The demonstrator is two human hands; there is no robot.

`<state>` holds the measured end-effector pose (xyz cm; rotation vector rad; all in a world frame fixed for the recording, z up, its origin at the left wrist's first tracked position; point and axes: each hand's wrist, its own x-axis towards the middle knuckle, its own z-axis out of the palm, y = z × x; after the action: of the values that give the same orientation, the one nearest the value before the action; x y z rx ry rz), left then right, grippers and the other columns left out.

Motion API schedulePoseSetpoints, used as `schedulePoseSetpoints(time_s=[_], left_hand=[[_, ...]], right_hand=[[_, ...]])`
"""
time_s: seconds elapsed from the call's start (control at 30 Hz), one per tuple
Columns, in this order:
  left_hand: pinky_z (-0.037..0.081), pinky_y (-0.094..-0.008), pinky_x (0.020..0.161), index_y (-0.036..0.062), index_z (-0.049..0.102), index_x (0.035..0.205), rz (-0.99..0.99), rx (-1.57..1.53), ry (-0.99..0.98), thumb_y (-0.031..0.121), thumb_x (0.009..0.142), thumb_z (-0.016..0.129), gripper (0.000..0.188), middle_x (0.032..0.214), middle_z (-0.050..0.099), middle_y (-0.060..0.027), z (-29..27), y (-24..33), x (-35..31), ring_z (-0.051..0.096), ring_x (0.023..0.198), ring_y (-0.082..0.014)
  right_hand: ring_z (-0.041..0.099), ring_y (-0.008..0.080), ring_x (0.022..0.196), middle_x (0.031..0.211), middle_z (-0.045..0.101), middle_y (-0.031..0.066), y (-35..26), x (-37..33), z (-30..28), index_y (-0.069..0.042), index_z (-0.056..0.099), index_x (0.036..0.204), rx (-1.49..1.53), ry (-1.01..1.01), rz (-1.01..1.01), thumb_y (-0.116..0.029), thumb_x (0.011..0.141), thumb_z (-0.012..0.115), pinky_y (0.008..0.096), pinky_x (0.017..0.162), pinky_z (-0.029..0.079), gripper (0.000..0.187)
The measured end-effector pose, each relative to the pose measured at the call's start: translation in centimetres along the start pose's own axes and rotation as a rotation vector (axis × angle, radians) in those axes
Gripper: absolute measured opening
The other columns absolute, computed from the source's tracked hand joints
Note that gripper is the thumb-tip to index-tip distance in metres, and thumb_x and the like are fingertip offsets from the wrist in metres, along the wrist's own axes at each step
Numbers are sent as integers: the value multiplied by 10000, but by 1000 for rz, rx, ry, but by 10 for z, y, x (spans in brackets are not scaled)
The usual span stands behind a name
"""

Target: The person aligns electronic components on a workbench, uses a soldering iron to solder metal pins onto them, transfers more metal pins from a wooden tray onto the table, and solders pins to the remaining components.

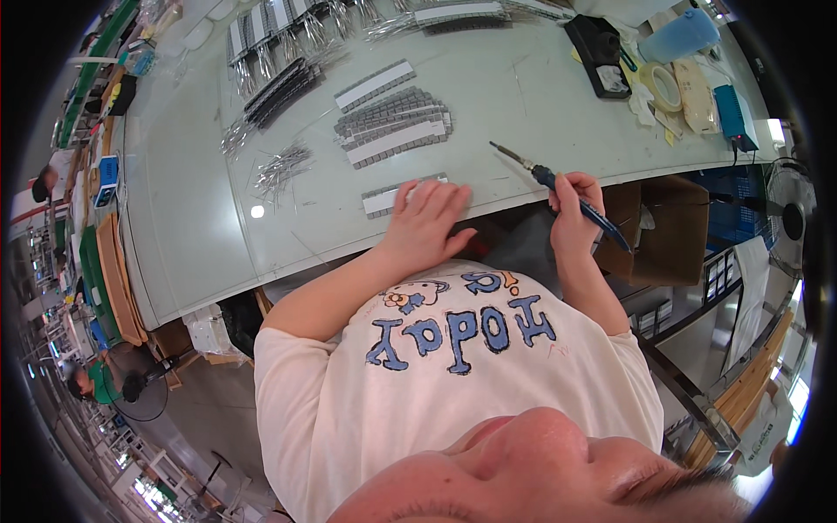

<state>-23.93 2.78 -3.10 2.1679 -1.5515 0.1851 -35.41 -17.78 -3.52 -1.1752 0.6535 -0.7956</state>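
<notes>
My right hand [577,213] is closed round the blue handle of a soldering iron [542,176]. The iron's bare metal tip points up and left, held over the front part of the table and apart from the parts. My left hand [427,225] lies with fingers stretched out over a strip of grey segmented parts with a white band [381,203] near the table's front edge. The fingertips touch this strip and cover part of it. Just beyond is a stack of similar grey strips [397,131], and a single strip [375,85] lies behind that stack.
Loose wire pieces [283,167] lie left of the stack. More strips with long wire leads [283,91] line the back left. At the back right are a black soldering stand [598,54], a tape roll [661,87], a blue jug [680,37] and a teal box [734,118].
</notes>
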Motion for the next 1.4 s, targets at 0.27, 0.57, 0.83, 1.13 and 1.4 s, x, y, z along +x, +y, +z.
schedulePoseSetpoints(time_s=[0.27, 0.57, 0.83, 1.13, 1.4], left_hand=[[146, -520, 1036, 78, 533, 1229, -137, 54, -85, 410, 683, 736, 671, 1197, 498, -45, -11, -13, -31, 433, 1172, -217], [148, -501, 1043, 59, 541, 1202, -87, 62, -64, 448, 693, 711, 663, 1168, 488, -38, -5, -7, -28, 433, 1143, -191], [152, -480, 1055, 62, 524, 1228, -91, 48, -88, 461, 691, 708, 694, 1184, 476, -40, -3, -7, -28, 426, 1143, -187], [168, -472, 1049, 61, 523, 1229, -83, 64, -84, 454, 709, 699, 676, 1179, 481, -37, -3, -7, -27, 427, 1132, -188], [176, -470, 1044, 58, 521, 1231, -75, 66, -80, 453, 709, 699, 679, 1185, 485, -39, -3, -8, -28, 429, 1132, -188]], right_hand=[[428, 69, 531, 625, 519, 19, -10, -22, 1, -43, 516, 781, -484, -380, -450, 40, 763, 658, 229, 486, 341, 165], [396, 60, 541, 629, 494, 10, -5, -27, 3, -31, 504, 792, -510, -411, -347, 48, 790, 633, 224, 493, 325, 152], [391, 60, 541, 630, 496, 13, -6, -27, 3, -28, 498, 785, -517, -407, -374, 46, 793, 633, 225, 491, 319, 154], [392, 63, 549, 643, 504, 18, -5, -27, 1, -28, 497, 806, -506, -420, -391, 55, 796, 621, 226, 496, 316, 149], [395, 67, 552, 649, 505, 24, -7, -27, 3, -27, 496, 813, -496, -431, -387, 62, 796, 613, 226, 501, 318, 148]])
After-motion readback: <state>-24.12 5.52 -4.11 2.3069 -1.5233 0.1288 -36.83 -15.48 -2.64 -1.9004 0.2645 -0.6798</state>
